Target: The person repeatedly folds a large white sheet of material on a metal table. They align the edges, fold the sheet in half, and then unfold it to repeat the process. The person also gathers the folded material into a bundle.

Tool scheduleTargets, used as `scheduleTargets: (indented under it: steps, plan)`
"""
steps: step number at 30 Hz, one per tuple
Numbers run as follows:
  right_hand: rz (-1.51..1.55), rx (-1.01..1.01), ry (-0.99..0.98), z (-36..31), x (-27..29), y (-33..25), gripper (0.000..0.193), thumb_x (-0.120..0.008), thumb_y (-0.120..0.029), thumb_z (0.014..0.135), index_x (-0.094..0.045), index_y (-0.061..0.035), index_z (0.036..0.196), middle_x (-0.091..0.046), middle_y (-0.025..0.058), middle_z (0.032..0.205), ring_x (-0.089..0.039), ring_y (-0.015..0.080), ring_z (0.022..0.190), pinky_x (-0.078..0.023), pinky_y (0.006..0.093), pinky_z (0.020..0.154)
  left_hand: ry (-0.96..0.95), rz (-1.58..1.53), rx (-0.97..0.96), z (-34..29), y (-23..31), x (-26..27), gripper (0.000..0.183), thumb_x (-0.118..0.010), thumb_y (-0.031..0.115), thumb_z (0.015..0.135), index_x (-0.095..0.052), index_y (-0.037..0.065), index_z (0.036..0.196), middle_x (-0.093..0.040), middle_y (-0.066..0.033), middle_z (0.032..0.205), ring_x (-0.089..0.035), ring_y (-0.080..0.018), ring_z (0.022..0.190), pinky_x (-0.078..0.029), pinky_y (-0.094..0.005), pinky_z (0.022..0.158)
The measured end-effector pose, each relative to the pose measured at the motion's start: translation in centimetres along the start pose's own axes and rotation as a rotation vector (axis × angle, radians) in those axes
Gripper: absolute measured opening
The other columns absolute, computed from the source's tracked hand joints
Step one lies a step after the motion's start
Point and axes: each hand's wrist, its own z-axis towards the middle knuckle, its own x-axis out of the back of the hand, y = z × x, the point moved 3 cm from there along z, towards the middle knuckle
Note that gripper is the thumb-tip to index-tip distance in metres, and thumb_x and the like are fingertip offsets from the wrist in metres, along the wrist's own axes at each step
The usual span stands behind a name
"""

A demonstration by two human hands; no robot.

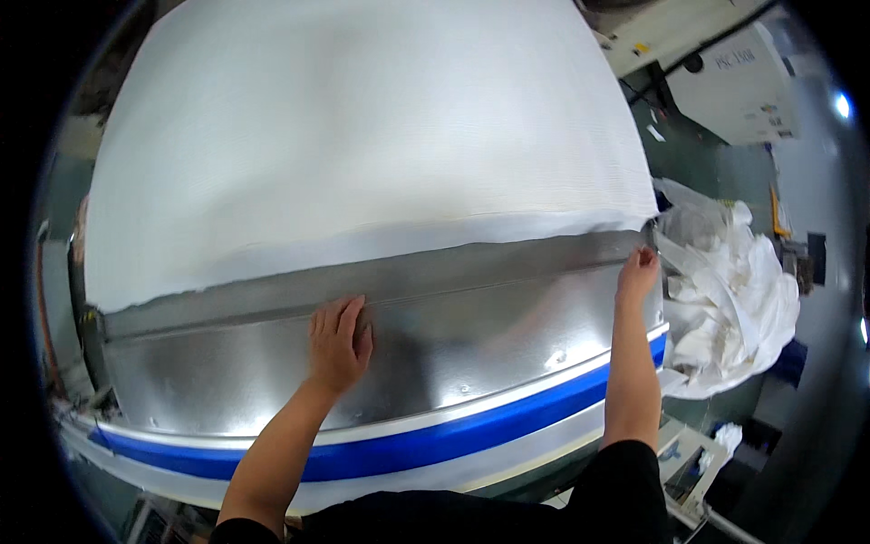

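Note:
A wide sheet of white fabric (381, 127) spreads away from me, its uneven near edge lying across a shiny metal plate (453, 335). My left hand (339, 340) rests on the plate near its lengthwise seam, a little short of the fabric edge. Its fingers are slightly bent, the thumb apart, and nothing is in it. At the plate's right end, close to the fabric's near right corner, my right hand (640, 270) is closed with the fingertips together. Whatever it may pinch is too small to see.
A blue strip (408, 451) between pale bands runs along the machine's front edge, before my body. To the right hangs a large heap of crumpled white fabric (725, 299). Farther right stands a white cabinet (729, 91) on the green floor. A pale frame (689, 462) is at lower right.

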Motion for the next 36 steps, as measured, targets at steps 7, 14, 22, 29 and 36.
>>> scheduleTargets:
  steps: [7, 14, 22, 29, 36]
  plan:
    - [0.194, 0.140, -0.399, -13.8, -0.6, -4.5, 0.036, -0.055, -0.015, 0.090, -0.048, 0.0048, 0.119, -0.057, 0.0145, 0.116, -0.056, 0.0213, 0.106, -0.042, 0.0325, 0.094, 0.113, 0.077, 0.232, -6.4, -8.1, 6.4, 0.035, -0.058, 0.016, 0.081, -0.053, 0.007, 0.115, -0.053, -0.0134, 0.116, -0.049, -0.0331, 0.108, -0.036, -0.0470, 0.097]
    - [0.107, 0.408, -0.730, -29.0, -1.9, -14.4, 0.023, -0.059, -0.012, 0.086, -0.058, 0.0014, 0.105, -0.063, 0.0117, 0.098, -0.060, 0.0191, 0.087, -0.047, 0.0313, 0.079, 0.384, 0.156, 0.495, -12.5, -16.8, 15.4, 0.034, -0.056, 0.016, 0.083, -0.051, 0.007, 0.115, -0.052, -0.0137, 0.118, -0.049, -0.0340, 0.108, -0.038, -0.0452, 0.094]
    - [0.019, 0.849, -1.188, -45.8, -7.5, -32.5, 0.021, -0.058, -0.019, 0.087, -0.060, -0.0037, 0.101, -0.064, 0.0132, 0.090, -0.062, 0.0249, 0.080, -0.048, 0.0340, 0.072, 0.464, 0.335, 0.493, -15.5, -29.0, 22.7, 0.029, -0.058, 0.020, 0.081, -0.054, 0.006, 0.107, -0.053, -0.0119, 0.115, -0.050, -0.0301, 0.106, -0.039, -0.0417, 0.092]
    - [0.258, 1.091, -1.350, -61.1, -17.6, -52.3, 0.023, -0.056, -0.026, 0.087, -0.061, -0.0043, 0.094, -0.064, 0.0139, 0.085, -0.063, 0.0274, 0.077, -0.049, 0.0372, 0.069, 0.451, 0.319, 0.398, -19.1, -32.5, 24.8, 0.031, -0.056, 0.025, 0.085, -0.055, 0.006, 0.109, -0.054, -0.0095, 0.114, -0.050, -0.0272, 0.109, -0.034, -0.0409, 0.102]
    - [0.308, 1.150, -1.379, -69.9, -28.8, -64.8, 0.024, -0.060, -0.026, 0.082, -0.064, -0.0036, 0.088, -0.067, 0.0116, 0.080, -0.064, 0.0266, 0.073, -0.050, 0.0343, 0.069, 0.464, 0.200, 0.386, -19.3, -33.6, 25.6, 0.027, -0.056, 0.023, 0.085, -0.056, 0.006, 0.107, -0.055, -0.0090, 0.113, -0.051, -0.0261, 0.109, -0.036, -0.0424, 0.100]
